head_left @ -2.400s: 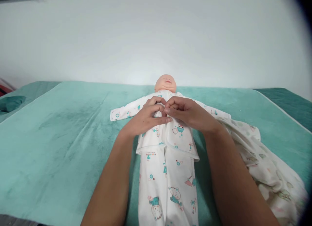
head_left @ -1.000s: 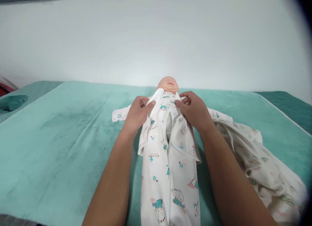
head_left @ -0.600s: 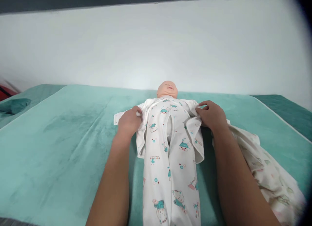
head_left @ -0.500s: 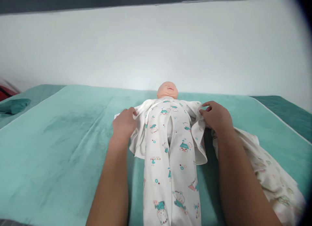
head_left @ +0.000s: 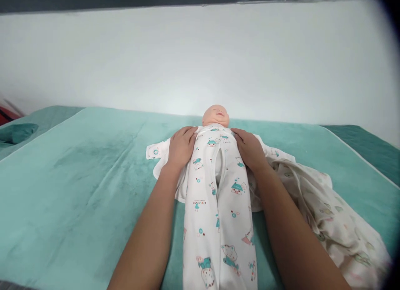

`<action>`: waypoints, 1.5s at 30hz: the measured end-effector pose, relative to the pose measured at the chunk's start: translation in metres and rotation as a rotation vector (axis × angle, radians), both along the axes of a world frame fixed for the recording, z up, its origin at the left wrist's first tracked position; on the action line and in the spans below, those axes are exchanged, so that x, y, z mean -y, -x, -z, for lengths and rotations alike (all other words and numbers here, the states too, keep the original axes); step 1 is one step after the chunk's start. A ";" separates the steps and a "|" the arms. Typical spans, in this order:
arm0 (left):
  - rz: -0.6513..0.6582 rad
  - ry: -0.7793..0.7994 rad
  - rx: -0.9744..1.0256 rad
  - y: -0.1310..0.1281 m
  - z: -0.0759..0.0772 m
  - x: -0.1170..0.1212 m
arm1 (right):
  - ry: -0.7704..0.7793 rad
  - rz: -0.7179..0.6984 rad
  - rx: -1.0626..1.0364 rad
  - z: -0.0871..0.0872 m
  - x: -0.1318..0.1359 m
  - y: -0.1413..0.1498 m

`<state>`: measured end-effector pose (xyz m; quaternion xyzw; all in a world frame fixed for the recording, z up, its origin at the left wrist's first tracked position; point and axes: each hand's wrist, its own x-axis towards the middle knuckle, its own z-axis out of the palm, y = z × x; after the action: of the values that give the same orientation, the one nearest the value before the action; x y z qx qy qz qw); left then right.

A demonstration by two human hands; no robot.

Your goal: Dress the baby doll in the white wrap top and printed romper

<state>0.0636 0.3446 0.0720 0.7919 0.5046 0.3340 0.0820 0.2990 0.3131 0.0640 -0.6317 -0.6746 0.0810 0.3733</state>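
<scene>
Doll [head_left: 215, 116] face up on teal sheet [head_left: 93, 190], in white printed overalls [head_left: 201, 219]; white jacket [head_left: 158, 149] open, sleeves out to both sides. Left hand [head_left: 181, 147] and right hand [head_left: 250, 149] laid flat at either side of its chest. Crumpled patterned cloth [head_left: 337, 219] beside right forearm; pale wall [head_left: 200, 56] behind.

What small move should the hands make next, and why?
Perhaps the left hand should ease the white jacket off the doll's shoulder beneath it: the flaps, closed earlier, lie open, the sleeves are spread, and the right hand rests at the other shoulder.
</scene>
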 end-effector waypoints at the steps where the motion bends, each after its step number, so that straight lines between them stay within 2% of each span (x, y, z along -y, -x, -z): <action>1: -0.029 0.025 0.000 0.000 0.002 -0.003 | 0.015 0.009 0.044 0.001 -0.003 -0.003; 6: -0.206 0.061 -0.089 0.001 0.005 -0.013 | 0.102 0.118 0.187 0.001 -0.013 -0.007; 10: -0.327 0.117 -0.137 0.010 0.003 -0.019 | 0.114 0.126 0.260 0.001 -0.014 -0.012; 16: -0.455 0.214 -0.025 0.039 0.006 -0.024 | 0.099 0.112 0.252 0.005 -0.013 -0.029; 19: -0.415 0.151 0.091 0.046 0.011 -0.026 | -0.009 0.158 0.079 0.010 -0.010 -0.034; 21: -0.358 0.077 0.138 0.045 0.012 -0.025 | -0.052 0.259 -0.071 0.012 -0.005 -0.038; 24: -0.245 -0.024 0.148 0.036 0.009 -0.021 | -0.021 0.422 -0.202 0.017 0.006 -0.048; 29: -0.049 -0.036 0.029 0.020 0.004 -0.006 | 0.058 0.522 -0.180 0.023 0.028 -0.073; 33: -0.132 0.003 -0.086 0.019 0.002 0.003 | 0.092 0.563 -0.126 0.026 0.038 -0.091; 37: -0.212 0.044 -0.116 0.025 0.002 0.007 | 0.053 0.483 -0.041 0.028 0.044 -0.087; 42: -0.296 0.068 -0.066 0.028 0.002 0.007 | -0.115 0.046 0.101 0.033 0.049 -0.062; 45: -0.262 0.029 -0.079 0.026 0.004 0.006 | -0.083 -0.071 0.245 0.035 0.051 -0.059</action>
<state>0.0378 0.3390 0.0676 0.7305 0.6114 0.3028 0.0293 0.3575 0.2622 0.0287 -0.5965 -0.7399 -0.0115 0.3107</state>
